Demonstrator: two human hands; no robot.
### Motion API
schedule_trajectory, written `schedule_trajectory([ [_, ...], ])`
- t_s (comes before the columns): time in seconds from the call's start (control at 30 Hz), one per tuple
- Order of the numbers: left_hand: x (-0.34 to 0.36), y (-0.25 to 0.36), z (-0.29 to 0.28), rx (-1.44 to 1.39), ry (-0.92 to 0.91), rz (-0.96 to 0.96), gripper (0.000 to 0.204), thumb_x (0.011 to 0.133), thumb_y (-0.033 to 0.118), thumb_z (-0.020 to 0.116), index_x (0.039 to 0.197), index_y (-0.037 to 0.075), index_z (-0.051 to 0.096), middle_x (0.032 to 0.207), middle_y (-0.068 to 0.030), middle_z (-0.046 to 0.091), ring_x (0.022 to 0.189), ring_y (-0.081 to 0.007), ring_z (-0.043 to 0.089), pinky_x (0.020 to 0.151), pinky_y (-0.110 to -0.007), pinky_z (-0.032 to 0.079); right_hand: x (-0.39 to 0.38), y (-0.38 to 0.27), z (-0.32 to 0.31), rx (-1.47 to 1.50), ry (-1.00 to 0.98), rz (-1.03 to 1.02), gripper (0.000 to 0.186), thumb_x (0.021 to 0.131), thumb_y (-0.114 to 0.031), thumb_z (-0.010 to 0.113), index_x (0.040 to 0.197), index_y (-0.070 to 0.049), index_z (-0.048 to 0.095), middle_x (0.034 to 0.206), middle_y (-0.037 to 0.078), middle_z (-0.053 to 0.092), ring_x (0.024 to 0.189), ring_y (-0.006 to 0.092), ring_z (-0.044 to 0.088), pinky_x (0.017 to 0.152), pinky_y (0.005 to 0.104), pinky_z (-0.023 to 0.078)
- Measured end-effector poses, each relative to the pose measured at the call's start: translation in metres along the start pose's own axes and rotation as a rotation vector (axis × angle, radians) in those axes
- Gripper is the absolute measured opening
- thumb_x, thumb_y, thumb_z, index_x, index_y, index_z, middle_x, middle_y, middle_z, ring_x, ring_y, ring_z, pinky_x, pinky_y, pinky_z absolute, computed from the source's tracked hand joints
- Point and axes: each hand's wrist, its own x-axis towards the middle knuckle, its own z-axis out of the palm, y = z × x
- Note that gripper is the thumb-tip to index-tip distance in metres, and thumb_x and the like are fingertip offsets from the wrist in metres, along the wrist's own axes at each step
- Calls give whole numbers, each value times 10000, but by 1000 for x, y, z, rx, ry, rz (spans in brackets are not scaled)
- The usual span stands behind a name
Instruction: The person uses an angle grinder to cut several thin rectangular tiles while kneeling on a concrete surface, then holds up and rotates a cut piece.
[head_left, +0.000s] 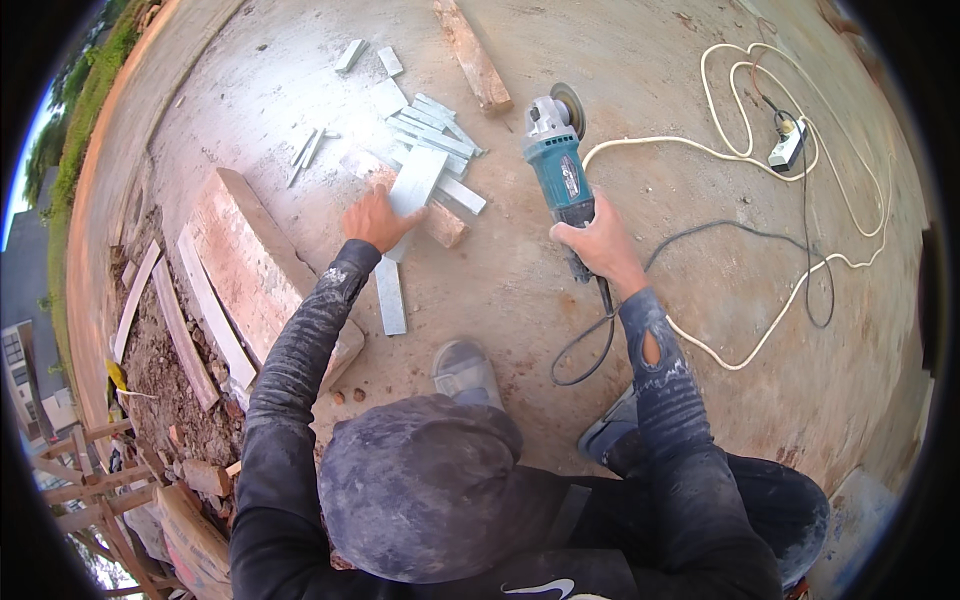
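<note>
My right hand (605, 245) is wrapped round the rear handle of a teal angle grinder (560, 175). The grinder's cutting disc (570, 108) points away from me, at its far end. My left hand (375, 218) grips a pale grey-green tile piece (418, 180) by its near end, with fingers partly hidden. That piece lies over a reddish, dusty block (445, 226). Beyond it several cut tile strips (435, 125) are heaped on the ground, and one longer strip (391, 297) lies on the near side of my left hand.
A large stone block (250, 255) and long curved strips (205, 300) lie at left beside rubble. A wooden-looking beam (472, 55) is at the far side. White cable (720, 150) loops at right to a power strip (787, 147); a dark cord (720, 226) crosses near it.
</note>
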Motion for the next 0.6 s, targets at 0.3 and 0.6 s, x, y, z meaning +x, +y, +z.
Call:
schedule_trajectory([
  [0.3, -20, 5, 55, -592, 23, -456, 764, 757, 628, 718, 1034, -78, 632, 914, -206, 699, 774, -341, 699, 731, -444, 551, 7, -23, 14, 68, -70, -32, 511, 667, -234, 730, 1082, 23, 579, 924, 139, 651, 843, 249, 643, 789, 358, 508],
  [0.6, -27, -9, 69, -1464, -150, -575, 309, 918, 238, 690, 941, -67, 647, 827, -133, 663, 682, -226, 687, 617, -321, 606, 4, -26, 18, -17, -117, 14, 531, 678, -264, 725, 1110, 8, 579, 963, 167, 667, 886, 286, 662, 807, 372, 511],
])
